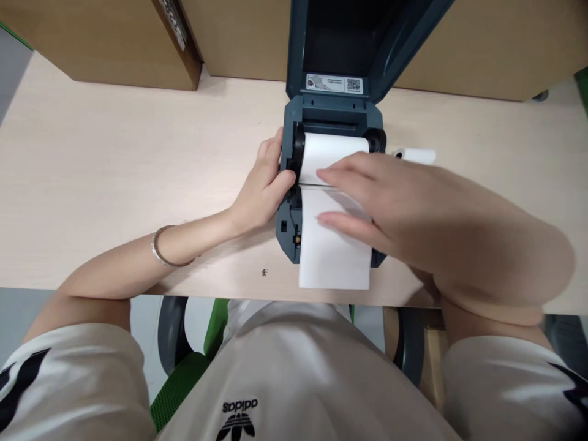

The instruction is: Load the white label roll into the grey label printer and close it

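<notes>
A dark blue label printer [288, 245] stands on the table with its lid [333, 43] raised. Inside it a white label roll [337, 147] sits between black holders. From the roll a strip of white label paper [335, 257] runs toward me and hangs past the printer's front edge. My left hand [264, 184] is closed around the printer's left side, its thumb on the rim by the holder. Over the roll and the strip is my right hand [372, 199], fingers stretched and thumb apart. It hides the printer's right side; I cannot tell whether its fingertips touch the paper.
A small white cylinder [417, 155] lies on the table [138, 165] right of the printer, partly behind my right hand. Cardboard boxes [124, 43] stand along the back, behind the raised lid. A small dark mark [264, 272] shows near the table's front edge.
</notes>
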Available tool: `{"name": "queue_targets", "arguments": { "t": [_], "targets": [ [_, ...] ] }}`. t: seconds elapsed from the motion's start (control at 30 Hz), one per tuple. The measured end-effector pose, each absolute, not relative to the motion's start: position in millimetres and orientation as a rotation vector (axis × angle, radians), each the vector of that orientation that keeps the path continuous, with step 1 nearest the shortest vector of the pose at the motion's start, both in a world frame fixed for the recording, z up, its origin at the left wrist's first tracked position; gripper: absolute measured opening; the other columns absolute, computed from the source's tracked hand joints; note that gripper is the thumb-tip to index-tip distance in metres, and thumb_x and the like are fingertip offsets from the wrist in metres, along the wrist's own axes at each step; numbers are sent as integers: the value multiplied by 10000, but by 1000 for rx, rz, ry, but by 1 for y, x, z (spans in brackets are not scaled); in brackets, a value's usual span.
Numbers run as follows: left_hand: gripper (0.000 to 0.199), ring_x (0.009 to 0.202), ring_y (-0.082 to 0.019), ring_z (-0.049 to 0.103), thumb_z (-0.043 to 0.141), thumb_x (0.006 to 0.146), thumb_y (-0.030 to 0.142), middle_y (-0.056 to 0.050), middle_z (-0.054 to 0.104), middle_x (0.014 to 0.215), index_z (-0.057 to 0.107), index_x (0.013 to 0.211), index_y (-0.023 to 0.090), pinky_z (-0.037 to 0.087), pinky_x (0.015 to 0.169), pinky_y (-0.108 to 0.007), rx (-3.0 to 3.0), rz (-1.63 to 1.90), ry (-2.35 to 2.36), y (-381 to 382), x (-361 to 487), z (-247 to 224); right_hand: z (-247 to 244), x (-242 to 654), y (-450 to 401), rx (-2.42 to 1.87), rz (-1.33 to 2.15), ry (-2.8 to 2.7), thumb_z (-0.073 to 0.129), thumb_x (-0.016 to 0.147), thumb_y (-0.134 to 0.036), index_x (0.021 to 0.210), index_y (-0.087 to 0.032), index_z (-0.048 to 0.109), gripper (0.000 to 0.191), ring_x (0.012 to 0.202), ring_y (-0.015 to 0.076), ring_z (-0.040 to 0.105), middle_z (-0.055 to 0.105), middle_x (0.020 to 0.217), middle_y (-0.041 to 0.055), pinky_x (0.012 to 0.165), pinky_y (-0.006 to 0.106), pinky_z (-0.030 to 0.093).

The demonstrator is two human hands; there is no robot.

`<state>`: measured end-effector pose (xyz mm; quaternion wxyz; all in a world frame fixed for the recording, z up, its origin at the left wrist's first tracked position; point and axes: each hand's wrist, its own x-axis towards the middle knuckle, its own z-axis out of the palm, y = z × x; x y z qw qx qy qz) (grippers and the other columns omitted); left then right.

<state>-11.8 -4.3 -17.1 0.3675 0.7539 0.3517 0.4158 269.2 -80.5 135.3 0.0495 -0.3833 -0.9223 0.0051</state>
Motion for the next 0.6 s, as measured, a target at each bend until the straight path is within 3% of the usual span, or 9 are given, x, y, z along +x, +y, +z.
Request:
{"name": "queue_targets", "arguments": {
  "t": [0.1, 0.17, 0.3, 0.4, 0.53, 0.6],
  "targets": [
    [676, 1718, -424, 530, 607, 1159, 669, -75, 647, 1790, 566, 1768, 379, 338, 1552, -634, 1949, 1063, 902, -4, -12, -16, 124, 266, -92, -1012, 74, -2877, 433, 1302, -533, 1676, -31, 670, 670, 1283, 371, 810, 742, 1572, 248, 995, 511, 729],
    [679, 1715, -427, 535, 619, 1153, 649, -79, 648, 1786, 567, 1769, 369, 340, 1551, -639, 1952, 1057, 893, -4, -12, -15, 121, 265, -98, -974, 86, -2906, 443, 1305, -482, 1749, 24, 595, 690, 1408, 385, 785, 701, 1650, 284, 1120, 545, 721],
    [667, 1721, -427, 527, 625, 1147, 612, -75, 658, 1770, 573, 1765, 366, 320, 1558, -647, 1921, 1055, 912, -5, -11, -13, 124, 267, -110, -997, 33, -2903, 436, 1303, -402, 1755, 12, 619, 639, 1615, 381, 688, 640, 1742, 292, 1329, 564, 636],
    [691, 1734, -429, 505, 618, 1147, 604, -80, 652, 1781, 551, 1789, 359, 302, 1562, -653, 1915, 1030, 928, -6, -11, -13, 127, 270, -115, -1013, 29, -2921, 467, 1284, -362, 1746, 7, 639, 616, 1629, 413, 677, 615, 1766, 298, 1338, 586, 627],
    [736, 1780, -435, 451, 612, 1149, 682, -70, 603, 1849, 531, 1813, 374, 259, 1577, -656, 1887, 1018, 975, -8, -13, -17, 127, 265, -125, -936, -25, -2998, 559, 1252, -453, 1763, 81, 592, 740, 1657, 522, 621, 539, 1806, 362, 1330, 661, 610],
    [764, 1810, -433, 421, 586, 1151, 763, -53, 557, 1901, 525, 1819, 398, 246, 1585, -649, 1868, 1024, 987, -10, -13, -21, 124, 262, -136, -862, -66, -3006, 545, 1251, -496, 1726, 105, 617, 769, 1676, 523, 596, 547, 1802, 359, 1343, 654, 602]
  ]
}}
